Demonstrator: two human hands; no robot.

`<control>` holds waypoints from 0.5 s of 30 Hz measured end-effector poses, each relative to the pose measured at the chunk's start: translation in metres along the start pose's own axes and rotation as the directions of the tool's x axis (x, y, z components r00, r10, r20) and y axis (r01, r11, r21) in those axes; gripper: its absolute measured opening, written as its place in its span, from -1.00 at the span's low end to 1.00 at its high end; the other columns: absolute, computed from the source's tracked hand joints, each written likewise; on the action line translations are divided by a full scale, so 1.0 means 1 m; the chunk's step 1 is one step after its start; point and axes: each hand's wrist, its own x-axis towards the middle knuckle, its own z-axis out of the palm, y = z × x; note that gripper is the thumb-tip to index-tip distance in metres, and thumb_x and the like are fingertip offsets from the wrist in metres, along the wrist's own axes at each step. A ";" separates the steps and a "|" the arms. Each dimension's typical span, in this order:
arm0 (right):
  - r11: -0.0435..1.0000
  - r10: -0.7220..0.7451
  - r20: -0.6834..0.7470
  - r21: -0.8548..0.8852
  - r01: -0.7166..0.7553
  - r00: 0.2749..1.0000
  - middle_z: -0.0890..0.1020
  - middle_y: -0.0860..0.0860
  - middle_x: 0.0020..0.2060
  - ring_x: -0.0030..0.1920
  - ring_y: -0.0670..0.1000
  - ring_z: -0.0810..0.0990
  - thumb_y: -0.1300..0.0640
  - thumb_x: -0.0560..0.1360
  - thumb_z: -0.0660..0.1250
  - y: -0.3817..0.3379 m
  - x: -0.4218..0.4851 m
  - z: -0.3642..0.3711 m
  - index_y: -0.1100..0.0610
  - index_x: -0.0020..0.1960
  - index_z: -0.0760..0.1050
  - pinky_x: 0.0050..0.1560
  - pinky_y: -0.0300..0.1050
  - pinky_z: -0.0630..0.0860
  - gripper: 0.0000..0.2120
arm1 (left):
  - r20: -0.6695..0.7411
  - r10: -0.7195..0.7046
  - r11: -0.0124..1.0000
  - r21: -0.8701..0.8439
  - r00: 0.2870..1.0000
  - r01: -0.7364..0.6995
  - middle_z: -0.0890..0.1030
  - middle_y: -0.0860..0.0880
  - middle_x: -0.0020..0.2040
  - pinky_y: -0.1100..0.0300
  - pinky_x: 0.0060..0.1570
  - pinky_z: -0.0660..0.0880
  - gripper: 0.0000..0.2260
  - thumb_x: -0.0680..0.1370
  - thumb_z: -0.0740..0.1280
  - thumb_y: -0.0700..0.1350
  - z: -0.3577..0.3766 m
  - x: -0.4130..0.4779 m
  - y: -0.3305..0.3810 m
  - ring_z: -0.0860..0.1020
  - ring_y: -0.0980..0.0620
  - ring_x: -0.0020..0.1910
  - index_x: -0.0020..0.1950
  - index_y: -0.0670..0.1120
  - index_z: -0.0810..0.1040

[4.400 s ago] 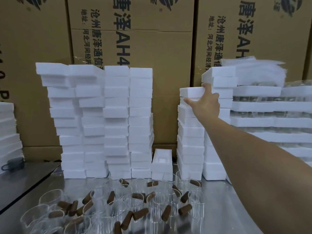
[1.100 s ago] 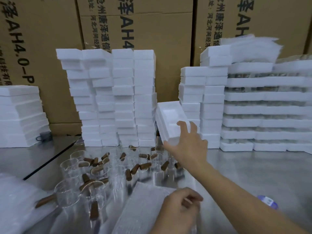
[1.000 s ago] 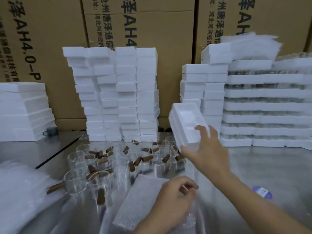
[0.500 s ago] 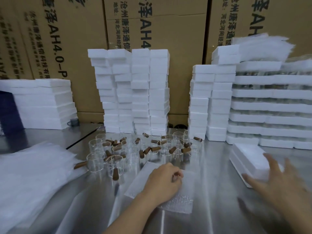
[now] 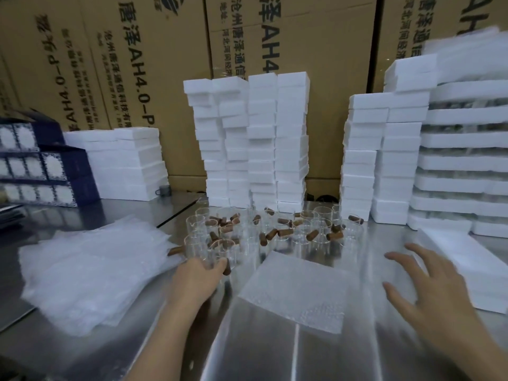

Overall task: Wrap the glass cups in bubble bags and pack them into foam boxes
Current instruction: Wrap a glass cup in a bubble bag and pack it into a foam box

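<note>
R hand [image 5: 428,287]: fingers spread wide, holds nothing, over steel table [image 5: 275,353]; view blurred, so contact w/ surface can't be determined. Bubble bag [image 5: 297,287] lies flat btwn the hands, untouched. L hand [image 5: 198,276]: fingers curled round nearest glass cup [image 5: 220,250], upright at front edge of cup cluster [image 5: 288,229]. Bubble-bag pile [image 5: 90,270] to its left. Foam box [image 5: 467,268] on table just beyond R hand, apart. Foam stacks [image 5: 255,138] behind cups; cartons [image 5: 154,64] at rear.
</note>
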 end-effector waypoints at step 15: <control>0.991 0.109 0.177 0.058 -0.121 0.978 0.53 0.06 0.36 0.37 0.22 0.47 0.00 0.45 0.58 0.013 -0.010 0.004 -0.10 0.26 0.60 0.31 0.27 0.46 -0.60 | 0.308 -0.147 0.743 -0.593 0.940 0.310 0.73 -0.03 -0.33 0.27 -0.53 0.21 -0.81 0.51 0.54 -0.04 -0.004 -0.004 0.027 0.33 0.13 -0.61 -0.15 -0.15 0.68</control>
